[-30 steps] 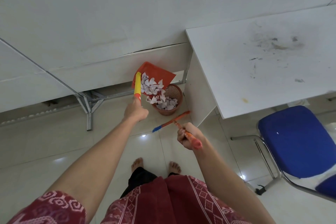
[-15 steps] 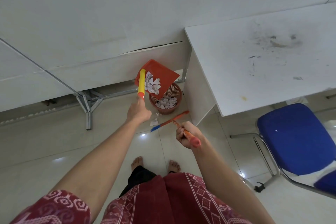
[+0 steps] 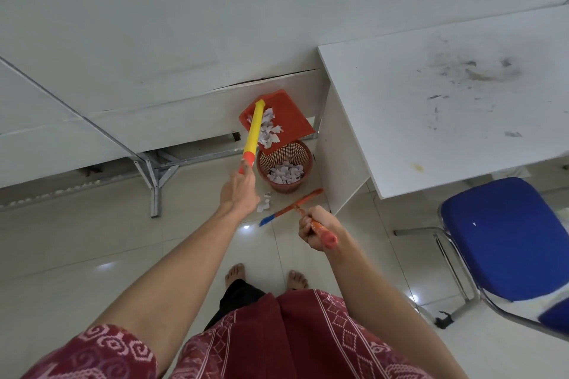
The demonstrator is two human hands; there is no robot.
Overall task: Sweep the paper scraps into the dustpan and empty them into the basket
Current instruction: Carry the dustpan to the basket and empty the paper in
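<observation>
Just beyond the left hand (image 3: 238,194), which grips its yellow handle (image 3: 255,131), the dustpan (image 3: 291,120) tilts above the basket (image 3: 271,158), paper scraps (image 3: 268,130) inside both; the right hand (image 3: 314,226) clasps the broom (image 3: 289,208) nearby.

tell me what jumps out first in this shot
A red dustpan hangs tilted over the brown basket beside the white desk, paper scraps in both. The left hand grips its yellow handle; the right hand grips the broom. A few scraps lie on the floor beside the basket.

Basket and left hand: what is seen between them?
In the head view, a few paper scraps lie on the floor between the basket and the left hand.
</observation>
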